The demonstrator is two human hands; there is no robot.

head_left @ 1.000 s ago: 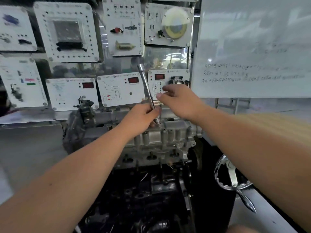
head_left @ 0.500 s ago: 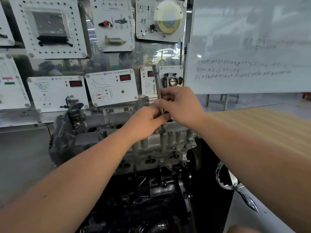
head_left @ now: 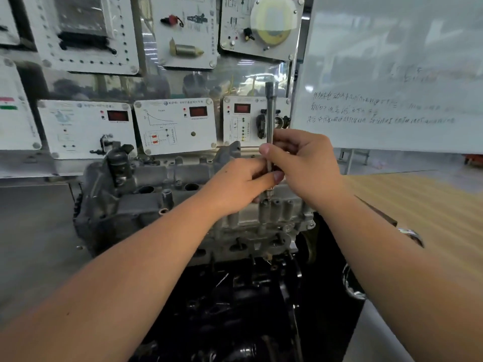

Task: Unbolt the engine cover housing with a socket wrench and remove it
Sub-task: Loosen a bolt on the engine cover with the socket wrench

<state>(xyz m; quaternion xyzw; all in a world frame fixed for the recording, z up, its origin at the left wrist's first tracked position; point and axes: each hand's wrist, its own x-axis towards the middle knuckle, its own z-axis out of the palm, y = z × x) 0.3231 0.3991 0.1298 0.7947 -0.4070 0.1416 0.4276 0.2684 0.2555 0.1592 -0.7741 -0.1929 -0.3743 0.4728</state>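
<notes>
The cover (head_left: pixel 183 194) lies atop the engine block, directly below both hands; the wrench (head_left: pixel 269 131) stands near-vertical on a right-end bolt, pinched low by the left hand (head_left: pixel 243 184) and higher by the right hand (head_left: pixel 305 163).

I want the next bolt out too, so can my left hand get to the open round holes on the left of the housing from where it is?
Probably yes. The left hand grips the wrench low down, and nothing stands between it and the holes in the housing.

bright even light, soft blur, wide-angle edge bending
</notes>
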